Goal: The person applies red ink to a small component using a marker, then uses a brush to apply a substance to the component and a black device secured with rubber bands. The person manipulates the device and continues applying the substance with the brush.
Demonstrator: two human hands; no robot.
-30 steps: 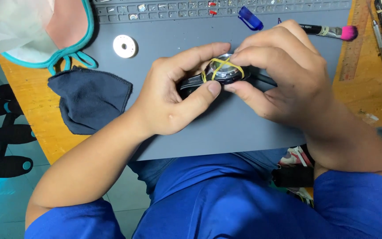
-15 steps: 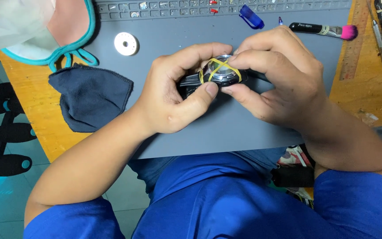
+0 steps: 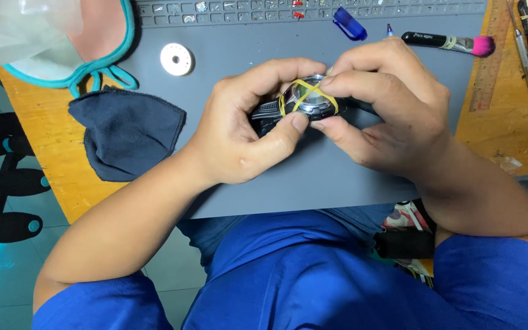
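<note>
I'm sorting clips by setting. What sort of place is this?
Probably a watch-repair bench: both hands hold a wristwatch bound with yellow rubber bands over a grey work mat, with a pink-tipped brush and dark cloth nearby.

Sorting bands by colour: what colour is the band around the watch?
Yellow band, crossed over the black watch; head view shows it.

Left thumb [image 3: 288, 125] slid up – onto the watch [image 3: 304, 104].
</note>
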